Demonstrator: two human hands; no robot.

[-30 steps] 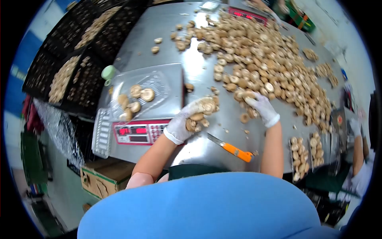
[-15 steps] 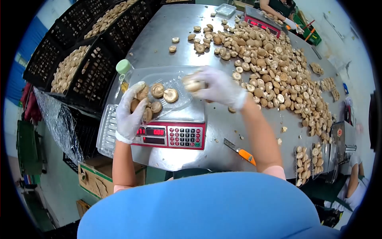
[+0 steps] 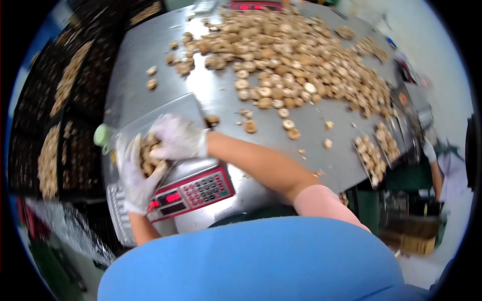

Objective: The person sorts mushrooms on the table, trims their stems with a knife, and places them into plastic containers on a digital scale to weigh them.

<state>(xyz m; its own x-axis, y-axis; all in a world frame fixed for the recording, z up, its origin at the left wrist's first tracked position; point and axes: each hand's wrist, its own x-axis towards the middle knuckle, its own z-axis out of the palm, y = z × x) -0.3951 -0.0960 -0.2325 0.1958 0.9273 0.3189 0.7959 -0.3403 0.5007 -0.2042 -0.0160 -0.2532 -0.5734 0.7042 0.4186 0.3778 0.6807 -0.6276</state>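
Both gloved hands meet over the red and silver scale (image 3: 193, 193) at the left of the metal table. My left hand (image 3: 134, 173) cups a cluster of mushrooms (image 3: 149, 155) from the left, fingers curled round them. From the right, my right hand (image 3: 178, 138) presses its fingers on the same cluster. The clear tray under the mushrooms is mostly hidden by the hands. A large heap of brown mushrooms (image 3: 296, 65) covers the table's far middle and right.
Black crates of mushrooms (image 3: 49, 160) stand at the left. A green-capped bottle (image 3: 102, 135) is beside the scale. Filled mushroom trays (image 3: 369, 159) lie at the right edge, near a co-worker's arm (image 3: 434, 170). Empty trays (image 3: 118, 213) sit at lower left.
My right hand has moved left, bringing its mushrooms to the cluster by my left hand. Both hands now close round them. The view has turned, and the orange knife is no longer plainly visible.
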